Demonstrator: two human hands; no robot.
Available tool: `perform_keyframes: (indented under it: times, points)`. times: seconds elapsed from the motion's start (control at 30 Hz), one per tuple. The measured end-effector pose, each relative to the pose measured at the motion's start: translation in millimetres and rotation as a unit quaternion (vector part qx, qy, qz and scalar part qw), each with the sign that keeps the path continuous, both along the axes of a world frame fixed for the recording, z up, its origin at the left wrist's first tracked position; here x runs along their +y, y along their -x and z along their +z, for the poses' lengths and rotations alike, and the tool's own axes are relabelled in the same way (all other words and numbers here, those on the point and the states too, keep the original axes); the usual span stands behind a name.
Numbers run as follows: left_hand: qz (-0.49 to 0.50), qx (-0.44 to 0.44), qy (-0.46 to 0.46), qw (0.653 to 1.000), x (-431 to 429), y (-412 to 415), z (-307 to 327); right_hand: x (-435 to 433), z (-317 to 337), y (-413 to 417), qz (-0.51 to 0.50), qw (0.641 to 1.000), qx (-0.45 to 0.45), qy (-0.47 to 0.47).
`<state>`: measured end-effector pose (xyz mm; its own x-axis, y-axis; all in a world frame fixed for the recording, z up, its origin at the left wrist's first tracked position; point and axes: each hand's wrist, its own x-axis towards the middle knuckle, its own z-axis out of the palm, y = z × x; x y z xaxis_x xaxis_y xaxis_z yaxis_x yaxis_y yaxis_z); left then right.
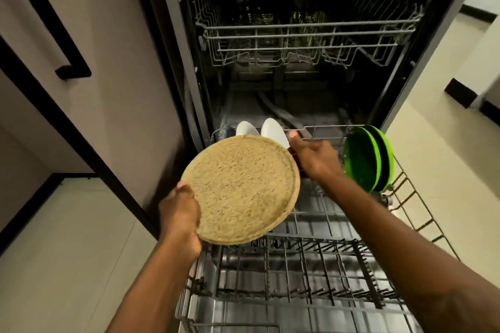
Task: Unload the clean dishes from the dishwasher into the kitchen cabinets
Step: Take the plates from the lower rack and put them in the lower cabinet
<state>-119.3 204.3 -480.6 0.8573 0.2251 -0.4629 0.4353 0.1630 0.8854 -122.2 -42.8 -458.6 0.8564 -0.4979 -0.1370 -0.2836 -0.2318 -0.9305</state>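
Curling round the tan plate's (240, 189) near rim, the left hand (180, 213) holds it over the rack's (319, 236) left edge. It looks stiff and breakable. The right hand (311, 157) is by the white plates (274, 134); its fingers are hidden, so I cannot tell their grip.

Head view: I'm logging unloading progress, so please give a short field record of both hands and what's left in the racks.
left hand: grips the tan speckled plate by its lower-left rim, above the lower rack
right hand: extended to the white plates at the rack's back; grip hidden
lower rack: pulled out; two white plates, two green plates upright, one dark item at back left
upper rack: contents too dark to tell
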Motion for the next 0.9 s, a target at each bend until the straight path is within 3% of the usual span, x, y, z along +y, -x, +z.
perform_keyframes:
  times: [0.1, 0.23, 0.47, 0.67, 0.77, 0.9]
  points:
    - [0.014, -0.066, -0.055, 0.996, 26.1, -5.2, 1.4, 13.8, -26.6, -16.3, 0.032, 0.980, -0.003, 0.197]
    - [0.022, -0.071, -0.080, 0.994, 45.4, -0.6, 0.8, 31.9, -40.6, -21.3, 0.036, 0.967, 0.012, 0.253]
    - [0.004, -0.070, -0.081, 0.994, 47.8, 7.1, -3.0, 32.2, -9.8, -9.2, -0.027, 0.935, -0.080, 0.345]
    - [-0.055, -0.046, -0.101, 0.992, 22.7, 10.3, 0.4, 2.6, 51.5, 18.5, -0.186, 0.897, -0.179, 0.360]
    - [-0.073, -0.017, -0.083, 0.994, 11.8, 14.8, 0.1, -19.3, 63.9, 24.4, -0.253, 0.907, -0.183, 0.283]
    - [-0.057, -0.019, -0.017, 0.998, -1.2, 18.8, 3.5, -35.2, 57.5, 28.0, -0.192, 0.948, -0.130, 0.218]
